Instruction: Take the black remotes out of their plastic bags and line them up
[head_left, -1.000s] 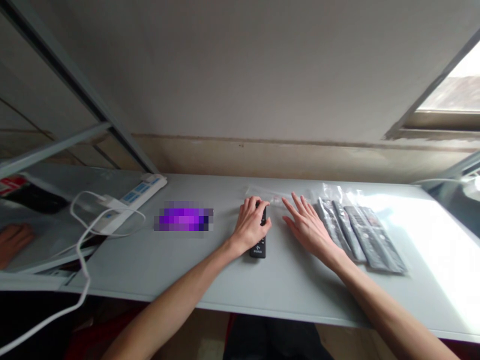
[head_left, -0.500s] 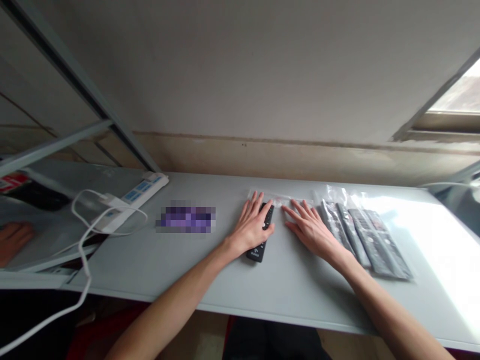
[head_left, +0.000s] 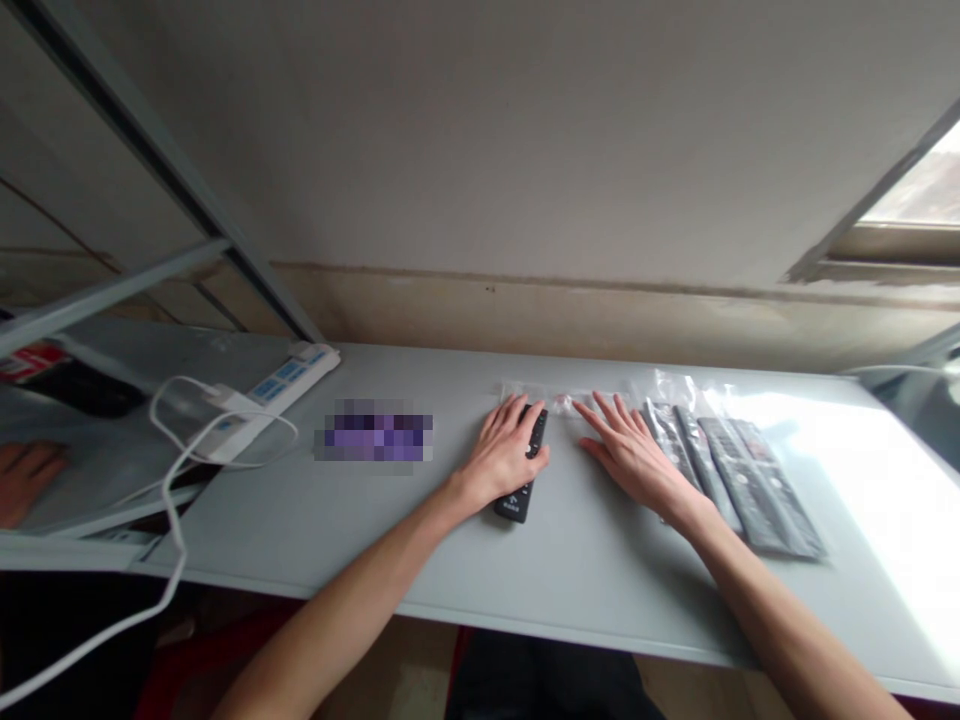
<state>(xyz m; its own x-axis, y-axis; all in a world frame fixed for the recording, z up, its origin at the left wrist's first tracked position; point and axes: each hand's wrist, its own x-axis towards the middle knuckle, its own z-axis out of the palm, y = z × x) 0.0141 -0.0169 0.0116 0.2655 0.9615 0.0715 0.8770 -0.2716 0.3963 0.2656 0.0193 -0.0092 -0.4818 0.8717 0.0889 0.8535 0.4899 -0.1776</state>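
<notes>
A black remote control (head_left: 523,482) lies on the pale grey table (head_left: 420,540), tilted a little to the right. My left hand (head_left: 504,452) lies flat on its upper part, fingers stretched out. My right hand (head_left: 628,452) rests flat on the table just to the right, fingers spread, holding nothing. A clear plastic bag (head_left: 559,397) lies at the fingertips of both hands. Right of my right hand, several remotes in clear bags (head_left: 731,470) lie side by side.
A white power strip (head_left: 274,388) with a looping white cable (head_left: 172,520) sits at the left. A blurred purple patch (head_left: 373,437) lies left of my hands. Another person's hand (head_left: 26,475) shows at the far left edge. A wall runs behind the table.
My left hand went from curled round the remote's top to lying flat on it, and the remote has tilted to the right. My right hand shifted slightly right.
</notes>
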